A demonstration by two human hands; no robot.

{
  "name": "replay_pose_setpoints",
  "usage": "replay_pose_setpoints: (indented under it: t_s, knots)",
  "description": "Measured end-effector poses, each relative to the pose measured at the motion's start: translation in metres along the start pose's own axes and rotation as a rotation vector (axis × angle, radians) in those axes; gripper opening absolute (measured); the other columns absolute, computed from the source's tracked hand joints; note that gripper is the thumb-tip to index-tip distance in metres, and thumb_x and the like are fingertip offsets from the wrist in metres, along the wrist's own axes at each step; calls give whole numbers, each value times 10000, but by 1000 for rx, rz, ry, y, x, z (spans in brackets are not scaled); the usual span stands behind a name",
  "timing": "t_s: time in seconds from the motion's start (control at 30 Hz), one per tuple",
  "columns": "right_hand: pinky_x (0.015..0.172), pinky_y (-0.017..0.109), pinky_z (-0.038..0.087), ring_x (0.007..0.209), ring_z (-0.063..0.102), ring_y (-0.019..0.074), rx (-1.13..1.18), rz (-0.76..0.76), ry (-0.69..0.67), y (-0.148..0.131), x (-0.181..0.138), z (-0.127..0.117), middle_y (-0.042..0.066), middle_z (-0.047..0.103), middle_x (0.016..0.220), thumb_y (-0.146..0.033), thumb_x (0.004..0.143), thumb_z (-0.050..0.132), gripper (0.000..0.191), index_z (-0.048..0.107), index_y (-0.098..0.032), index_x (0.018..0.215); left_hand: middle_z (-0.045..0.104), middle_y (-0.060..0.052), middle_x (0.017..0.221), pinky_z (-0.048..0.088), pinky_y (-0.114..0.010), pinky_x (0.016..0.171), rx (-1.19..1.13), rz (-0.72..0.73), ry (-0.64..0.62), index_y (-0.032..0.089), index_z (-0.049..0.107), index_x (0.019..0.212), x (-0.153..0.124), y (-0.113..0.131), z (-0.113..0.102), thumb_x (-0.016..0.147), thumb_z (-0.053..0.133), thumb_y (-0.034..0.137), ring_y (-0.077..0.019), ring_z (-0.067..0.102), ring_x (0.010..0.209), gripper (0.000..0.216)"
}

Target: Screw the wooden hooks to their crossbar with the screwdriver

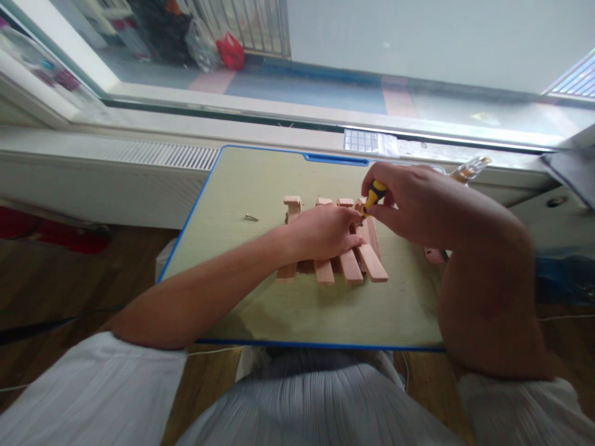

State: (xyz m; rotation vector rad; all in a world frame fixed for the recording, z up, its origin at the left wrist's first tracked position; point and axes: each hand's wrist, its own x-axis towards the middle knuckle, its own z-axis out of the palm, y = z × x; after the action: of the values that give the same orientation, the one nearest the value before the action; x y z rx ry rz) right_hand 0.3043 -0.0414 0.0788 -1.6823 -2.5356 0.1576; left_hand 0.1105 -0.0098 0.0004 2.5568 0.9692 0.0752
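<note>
A small slatted wooden piece (352, 270) made of several pale strips lies on the table. Across its strips rests my left hand (323, 230), its thumb and fingers closed around the right-hand strips near a tool tip. My right hand (404, 197) grips a screwdriver (375, 193) with a yellow and black handle. The screwdriver tilts downward, its lower end meeting the wood beside my left fingertips. Whether a screw is under the tip is hidden by my fingers. A loose brass-coloured screw (251, 217) lies left of the wood.
The pale tabletop (242, 291) has a blue edge and a blue slot at the back. Beyond my right wrist is a clear object with amber parts (469, 168). A clear compartment box (361, 141) sits on the sill, with a window behind.
</note>
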Motion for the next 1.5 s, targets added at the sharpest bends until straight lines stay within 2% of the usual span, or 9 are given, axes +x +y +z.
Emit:
replay_pose_setpoints:
  t_s: [0.3,0.5,0.67,0.8,1.03,1.13,1.2,1.33,1.5]
  knots:
    - [677,373,322,754,623,255,-103,153,45,-8,7,5,108,765,888,-456,920,695,278,729,-228,1076,827,-134,1186,581,-428,899,1,9,-6,237,767,1343,1,-2,2,1051,626,507,-326,787,1052,422]
    - [667,383,352,777,659,283,-109,140,18,-7,5,3,118,781,922,-492,957,665,293,726,-248,1108,826,-132,1203,578,-415,894,5,-1,-16,232,764,1345,0,0,-1,1052,625,501,-321,783,1066,421]
    - [702,391,420,810,668,274,-18,49,-33,3,1,-2,107,790,965,-397,925,667,239,731,-252,1104,829,-112,1151,556,-383,825,-15,-10,-23,242,768,1341,-2,3,-4,1054,621,483,-296,781,989,403]
    - [741,387,453,818,664,246,19,17,64,6,-2,-4,84,784,955,-253,860,651,234,753,-239,1070,829,-109,1137,558,-373,823,-23,-27,-19,246,784,1326,-2,3,-4,1047,633,507,-284,779,963,411]
    - [717,413,406,795,640,270,-42,77,124,0,4,-3,86,759,868,-364,888,696,229,791,-253,1064,831,-125,1165,572,-398,843,-11,-9,-7,233,771,1321,-1,1,-1,1043,636,503,-315,790,1017,410]
    - [673,395,371,771,636,263,-70,101,98,-1,8,0,94,762,851,-415,917,688,198,771,-252,992,830,-130,1172,575,-404,873,-8,0,-6,220,769,1294,-1,0,-2,1044,637,497,-314,788,1026,396]
    - [661,382,368,772,644,264,-57,101,75,-1,9,1,88,762,847,-410,919,689,207,757,-252,1034,827,-132,1186,574,-408,880,-11,12,-7,218,761,1319,-1,1,-3,1050,630,483,-314,785,1032,399]
    - [716,379,439,849,678,265,69,-14,4,2,3,0,95,794,1001,-297,910,661,295,719,-241,1194,826,-124,1177,563,-392,848,-19,15,-7,225,755,1347,-1,2,-4,1052,630,460,-297,779,1000,398]
    - [729,370,447,820,683,242,123,-45,-36,2,-2,-5,73,792,987,-211,902,619,285,733,-252,1160,825,-120,1125,555,-391,826,4,0,-13,229,769,1325,-1,2,-3,1052,627,488,-300,779,988,402]
